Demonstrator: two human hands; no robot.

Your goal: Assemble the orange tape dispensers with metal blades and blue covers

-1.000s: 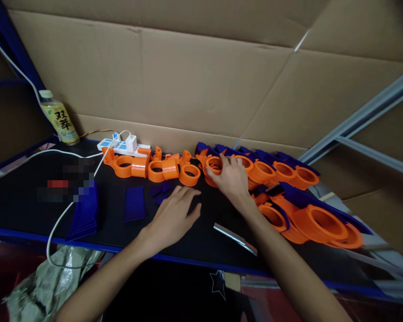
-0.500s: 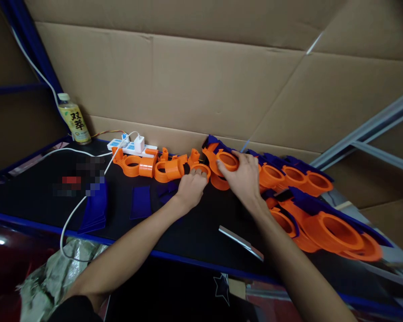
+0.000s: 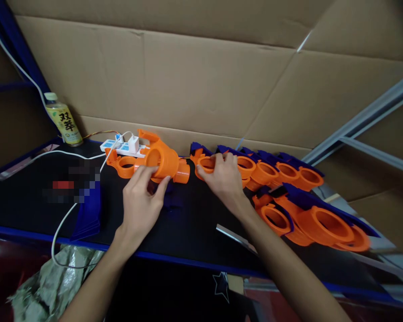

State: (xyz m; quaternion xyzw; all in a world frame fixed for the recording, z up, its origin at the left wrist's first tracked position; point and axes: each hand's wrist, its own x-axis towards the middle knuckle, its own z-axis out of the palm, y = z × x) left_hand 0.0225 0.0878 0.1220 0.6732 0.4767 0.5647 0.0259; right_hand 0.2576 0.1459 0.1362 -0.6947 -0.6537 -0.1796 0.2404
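Note:
My left hand [image 3: 143, 201] is closed on an orange ring-shaped plastic part [image 3: 166, 158], held tilted above the black tabletop with thumb and fingers at its lower edge. Farther right, my right hand [image 3: 225, 176] grips the rim of an orange ring with a blue plate [image 3: 205, 164], the leftmost piece of the back row. Its fingertips are partly hidden behind the ring and the hand. Behind the left hand lies another orange ring part [image 3: 126, 166]. A few blue plastic pieces [image 3: 169, 201] rest on the table under the held part.
Several assembled orange-and-blue pieces [image 3: 310, 176] line the cardboard wall, with more [image 3: 332, 226] in front at right. A thin metal strip [image 3: 237, 238] lies near the right forearm. At left are stacked blue plates [image 3: 89, 212], a power strip [image 3: 107, 146], a white cable and a drink bottle [image 3: 64, 120].
My left hand has lifted an orange ring part off the table and moved left with it. My right hand stays at the row, with its piece now set against the others, slightly farther left in view.

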